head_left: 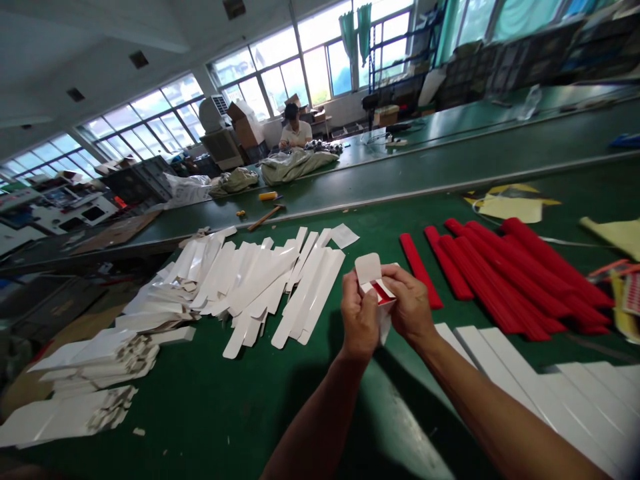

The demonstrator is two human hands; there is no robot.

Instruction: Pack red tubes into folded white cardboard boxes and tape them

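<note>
Both my hands hold a narrow white carton (371, 275) upright above the green table (225, 400). Its top flap stands open and a red item (384, 292) shows inside the mouth. My left hand (359, 320) grips the carton's left side with fingers closed. My right hand (410, 301) closes on its right side, thumb near the red item. A heap of flat white cartons (260, 280) lies to the left of my hands. A row of long red packs (510, 277) lies to the right.
More white cartons are stacked at the left edge (95, 363), and assembled white boxes lie at the lower right (540, 393). Yellow sheets (510, 205) rest beyond the red packs. A person (295, 130) sits at the far bench behind grey cloth (295, 165).
</note>
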